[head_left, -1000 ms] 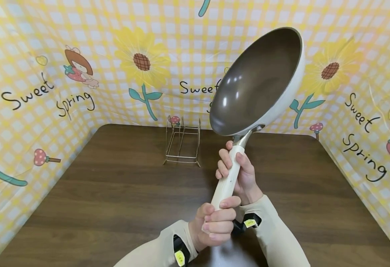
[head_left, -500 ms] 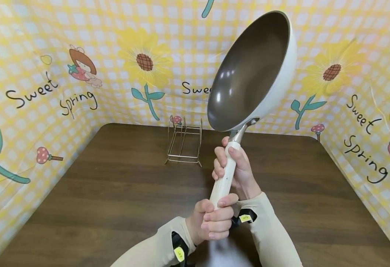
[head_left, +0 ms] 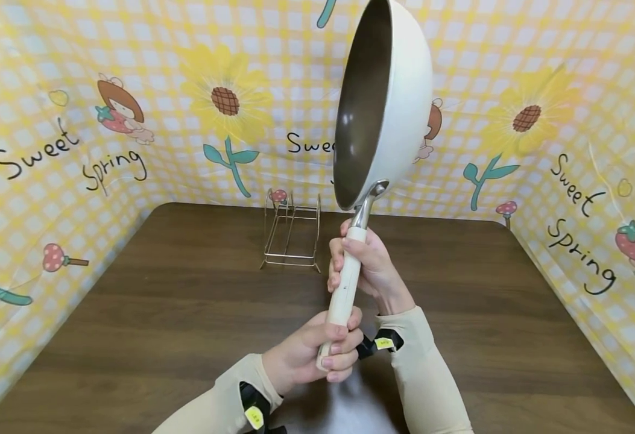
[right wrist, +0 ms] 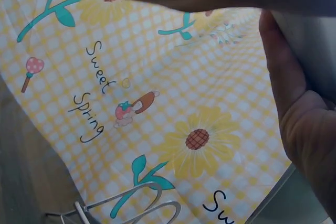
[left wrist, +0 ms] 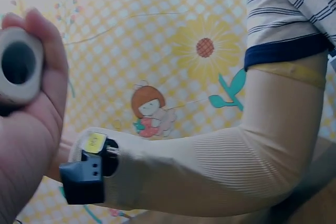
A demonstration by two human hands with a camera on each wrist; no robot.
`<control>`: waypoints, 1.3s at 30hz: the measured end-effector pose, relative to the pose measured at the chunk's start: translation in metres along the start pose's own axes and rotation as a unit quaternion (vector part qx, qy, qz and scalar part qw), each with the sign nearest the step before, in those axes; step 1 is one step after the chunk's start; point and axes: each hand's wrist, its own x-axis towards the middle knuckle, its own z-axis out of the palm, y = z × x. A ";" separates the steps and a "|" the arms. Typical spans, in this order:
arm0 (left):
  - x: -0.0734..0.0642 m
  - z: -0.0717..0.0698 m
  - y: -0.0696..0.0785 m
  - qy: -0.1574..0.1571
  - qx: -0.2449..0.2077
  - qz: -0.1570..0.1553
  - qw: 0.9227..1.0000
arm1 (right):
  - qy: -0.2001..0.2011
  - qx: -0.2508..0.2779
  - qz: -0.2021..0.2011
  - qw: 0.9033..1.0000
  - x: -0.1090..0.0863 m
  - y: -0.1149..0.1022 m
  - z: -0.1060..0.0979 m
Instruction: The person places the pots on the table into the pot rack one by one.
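A white frying pan point(head_left: 409, 90) with a dark grey-brown inside is held up over the table in the head view, its bowl uppermost and its opening facing left. Its top edge runs out of the frame. My left hand point(head_left: 314, 352) grips the lower end of the white handle point(head_left: 344, 289). Higher up, just below the metal neck point(head_left: 365, 208), my right hand point(head_left: 374, 265) holds the same handle. The left wrist view shows the hollow handle end point(left wrist: 35, 72) inside the hand. In the right wrist view, part of the hand point(right wrist: 310, 124) appears at the right edge.
A wire rack point(head_left: 290, 263) stands toward the back of the dark wooden table point(head_left: 160, 313), left of the pan. Yellow checked cloth point(head_left: 295, 66) with flower prints encloses the back and both sides.
The pan has turned so more of its white outside shows, and it has risen and shifted left. Both hands have moved left with it; the left hand has rotated around the handle end.
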 end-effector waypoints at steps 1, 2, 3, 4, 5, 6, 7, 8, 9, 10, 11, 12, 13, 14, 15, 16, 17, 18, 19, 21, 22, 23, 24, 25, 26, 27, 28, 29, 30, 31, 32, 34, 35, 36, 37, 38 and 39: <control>-0.002 0.000 0.002 0.011 0.014 0.000 1.000 | 0.002 -0.006 0.001 1.000 0.001 0.001 0.001; -0.004 0.000 0.004 0.022 0.026 -0.002 0.999 | 0.006 -0.012 0.002 1.000 0.003 0.001 0.002; -0.006 -0.001 0.007 0.030 0.037 -0.003 0.999 | 0.009 -0.017 0.003 1.000 0.005 0.002 0.002; -0.007 0.000 0.010 0.039 0.044 -0.006 0.998 | 0.012 -0.020 0.003 1.000 0.006 0.003 0.003; -0.009 0.000 0.012 0.046 0.050 -0.009 0.998 | 0.014 -0.024 0.004 1.000 0.008 0.004 0.004; -0.010 0.000 0.014 0.050 0.053 -0.012 0.997 | 0.016 -0.025 0.005 1.000 0.009 0.005 0.004; -0.012 0.000 0.016 0.053 0.054 -0.015 0.997 | 0.017 -0.025 0.006 1.000 0.011 0.006 0.004; -0.013 0.000 0.018 0.054 0.054 -0.018 0.997 | 0.017 -0.025 0.008 0.999 0.012 0.007 0.004; -0.014 -0.001 0.019 0.053 0.055 -0.020 0.997 | 0.017 -0.026 0.010 0.999 0.013 0.008 0.005; -0.016 -0.001 0.021 0.051 0.055 -0.021 0.997 | 0.017 -0.027 0.012 0.999 0.015 0.009 0.005; -0.017 -0.002 0.022 0.049 0.056 -0.020 0.997 | 0.018 -0.028 0.014 0.999 0.016 0.011 0.004; -0.018 -0.003 0.022 0.046 0.056 -0.020 0.997 | 0.018 -0.030 0.016 0.999 0.017 0.012 0.004; -0.019 -0.004 0.023 0.043 0.056 -0.020 0.997 | 0.020 -0.031 0.018 0.999 0.018 0.013 0.004; -0.020 -0.005 0.024 0.040 0.056 -0.020 0.997 | 0.021 -0.033 0.020 0.999 0.019 0.014 0.003; -0.021 -0.007 0.025 0.036 0.055 -0.019 0.998 | 0.023 -0.034 0.021 0.999 0.020 0.016 0.003; -0.022 -0.008 0.026 0.032 0.053 -0.019 0.998 | 0.025 -0.035 0.022 0.999 0.021 0.017 0.003; -0.024 -0.009 0.026 0.028 0.050 -0.019 0.998 | 0.027 -0.036 0.024 0.999 0.022 0.018 0.003; -0.026 -0.011 0.027 0.023 0.047 -0.018 0.998 | 0.028 -0.037 0.026 0.999 0.023 0.019 0.003; -0.027 -0.012 0.028 0.018 0.044 -0.018 0.999 | 0.030 -0.039 0.028 0.998 0.023 0.020 0.004; -0.031 -0.015 0.029 0.004 0.039 -0.016 0.999 | 0.033 -0.044 0.031 0.998 0.025 0.022 0.006; -0.032 -0.016 0.030 -0.003 0.036 -0.015 0.999 | 0.034 -0.047 0.032 0.998 0.026 0.024 0.007; -0.034 -0.017 0.030 -0.011 0.034 -0.015 0.999 | 0.034 -0.050 0.033 0.998 0.027 0.025 0.008; -0.035 -0.019 0.031 -0.020 0.032 -0.014 0.999 | 0.033 -0.053 0.034 0.997 0.028 0.026 0.009; -0.036 -0.020 0.032 -0.029 0.029 -0.014 0.999 | 0.032 -0.055 0.034 0.997 0.029 0.027 0.010; -0.038 -0.021 0.032 -0.040 0.027 -0.014 0.999 | 0.031 -0.056 0.035 0.997 0.029 0.029 0.011; -0.039 -0.022 0.033 -0.049 0.026 -0.014 0.998 | 0.029 -0.058 0.036 0.997 0.030 0.031 0.011; -0.040 -0.023 0.033 -0.058 0.024 -0.014 0.998 | 0.027 -0.059 0.038 0.997 0.031 0.032 0.012; -0.041 -0.023 0.034 -0.067 0.024 -0.014 0.997 | 0.026 -0.063 0.040 0.997 0.031 0.034 0.013; -0.042 -0.024 0.034 -0.074 0.023 -0.013 0.997 | 0.025 -0.065 0.041 0.997 0.032 0.036 0.014; -0.043 -0.024 0.034 -0.080 0.021 -0.013 0.996 | 0.026 -0.068 0.044 0.996 0.033 0.037 0.015; -0.044 -0.024 0.035 -0.085 0.020 -0.012 0.996 | 0.026 -0.070 0.046 0.996 0.033 0.039 0.016; -0.046 -0.024 0.036 -0.093 0.015 -0.012 0.996 | 0.028 -0.074 0.051 0.996 0.035 0.041 0.017; -0.046 -0.025 0.036 -0.097 0.012 -0.012 0.995 | 0.031 -0.075 0.053 0.995 0.035 0.042 0.018; -0.047 -0.025 0.036 -0.101 0.009 -0.012 0.995 | 0.033 -0.076 0.056 0.995 0.036 0.043 0.019; -0.047 -0.026 0.037 -0.107 0.005 -0.012 0.994 | 0.036 -0.078 0.060 0.995 0.037 0.044 0.019; -0.047 -0.027 0.038 -0.114 0.002 -0.012 0.993 | 0.037 -0.079 0.064 0.994 0.038 0.045 0.020; -0.047 -0.027 0.039 -0.123 0.000 -0.013 0.992 | 0.039 -0.082 0.067 0.994 0.038 0.046 0.020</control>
